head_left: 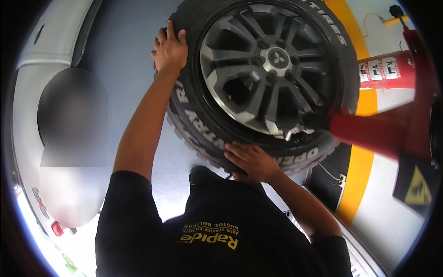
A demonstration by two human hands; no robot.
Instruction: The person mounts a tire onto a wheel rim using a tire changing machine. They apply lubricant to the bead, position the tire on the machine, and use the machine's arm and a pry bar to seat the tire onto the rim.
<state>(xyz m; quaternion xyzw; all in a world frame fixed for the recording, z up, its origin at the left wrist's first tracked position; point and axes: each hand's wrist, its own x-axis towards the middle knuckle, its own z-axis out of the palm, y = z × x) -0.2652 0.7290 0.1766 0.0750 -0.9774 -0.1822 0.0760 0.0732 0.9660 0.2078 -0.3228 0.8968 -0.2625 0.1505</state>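
Note:
A large black tyre with raised white lettering surrounds a dark, multi-spoke alloy wheel. My left hand rests on the tyre's left edge, fingers spread. On the near sidewall lies my right hand, its fingers stretched out flat and the thumb side partly hidden. Neither hand grips anything. At the rim's lower right, the dark head of a red machine arm reaches over the wheel's edge. A small, shiny metal piece shows at the rim beside that head.
Close on the right stands the machine's red upright, with a yellow warning label below. A red cylinder with picture labels is behind it. A white vehicle stands left. A cable runs to a white socket.

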